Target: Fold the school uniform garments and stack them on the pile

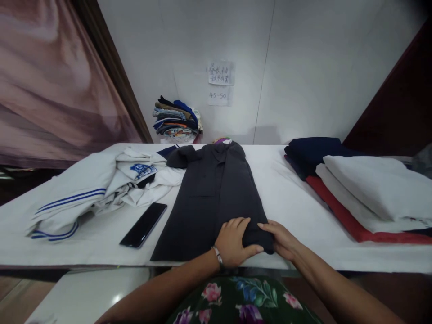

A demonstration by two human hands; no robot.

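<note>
A dark grey jacket [202, 202] lies lengthwise on the table in front of me, its collar at the far end and its hem near the front edge. One sleeve is bunched out at the upper left, and the right side is folded inward. My left hand [234, 243] rests on the lower part of the jacket with fingers spread and thumb apart. Beside it, my right hand [281, 238] pinches the jacket's lower right corner between thumb and fingers. Some of the right hand's fingers are hidden under the cloth.
A black phone [143, 225] lies left of the jacket. Farther left is a rumpled white garment with blue stripes [77, 193]. Folded clothes [367, 189] are piled on the right of the white table [290, 211]. Another clothes stack [177, 118] stands against the wall near handwritten papers [221, 81].
</note>
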